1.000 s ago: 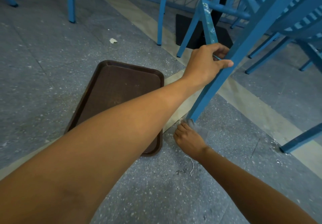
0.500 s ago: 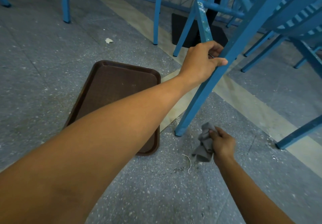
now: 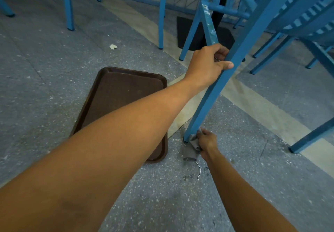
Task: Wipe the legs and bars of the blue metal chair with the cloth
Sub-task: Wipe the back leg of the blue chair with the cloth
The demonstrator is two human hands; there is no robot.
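The blue metal chair (image 3: 305, 13) is tilted, and one long blue leg (image 3: 240, 51) slants down to the floor at the centre. My left hand (image 3: 207, 65) is wrapped around this leg about halfway up. My right hand (image 3: 207, 142) holds a crumpled grey cloth (image 3: 191, 148) pressed against the foot of the same leg, right at the floor. Part of the cloth hangs down below my fingers.
A brown plastic tray (image 3: 126, 87) lies on the speckled grey floor, left of the leg. Other blue chair legs (image 3: 160, 15) stand behind and to the right. A black mat (image 3: 195, 34) lies further back. A bent wire (image 3: 198, 170) and a paper scrap (image 3: 113, 46) lie on the floor.
My right hand pulled away from the leg's foot with the cloth, then came back and pressed the cloth against the foot again. My left hand kept its grip on the leg.
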